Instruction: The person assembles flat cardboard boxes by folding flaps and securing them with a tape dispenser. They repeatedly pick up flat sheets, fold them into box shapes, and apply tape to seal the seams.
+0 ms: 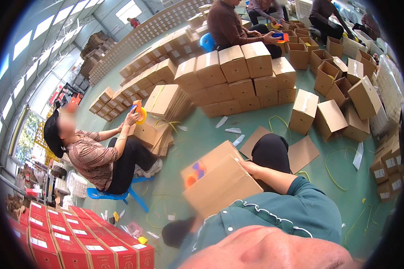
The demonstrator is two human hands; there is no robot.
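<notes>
A brown cardboard box (224, 186) lies tilted across my lap, with its near panel toward me. My right hand (249, 168) is closed on the box's right edge, its fingers partly hidden behind the cardboard. Over the left part of the box is an orange and blue tape dispenser (193, 177), smeared by motion. My left hand does not show, so what holds the dispenser cannot be seen. My dark-trousered knee (270, 150) rises just beyond the right hand.
Flat cardboard pieces (303, 154) and yellow straps (334, 168) lie on the green floor. Stacked cartons (233, 67) stand ahead, open boxes (325, 74) at right, red cartons (76, 237) at lower left. A co-worker (96, 154) sits left holding a tape dispenser (139, 112).
</notes>
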